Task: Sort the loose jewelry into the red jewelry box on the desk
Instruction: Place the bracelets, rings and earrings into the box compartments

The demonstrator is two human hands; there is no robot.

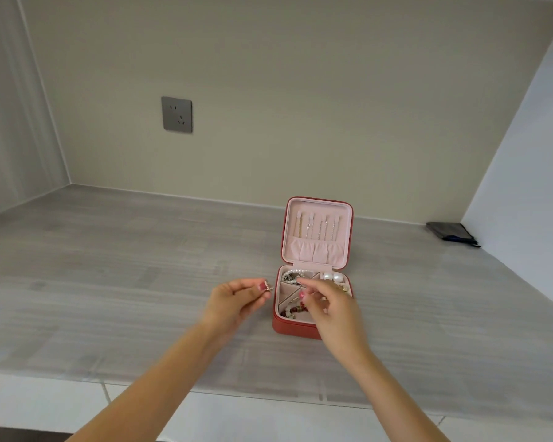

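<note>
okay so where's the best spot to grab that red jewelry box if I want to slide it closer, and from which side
Probably grip the base of the red jewelry box by its outer side walls, coming from the near edge: the lid stands open at the back and the tray holds loose pieces.

A grey, wood-grained worktop (115,282) runs from the near edge to the far wall and fills the width of the view. A red jewelry box (296,328) sits on it right of centre, lid standing open toward the far side. In the far right corner lies a flat dark pouch (450,231) against the side wall.
</note>
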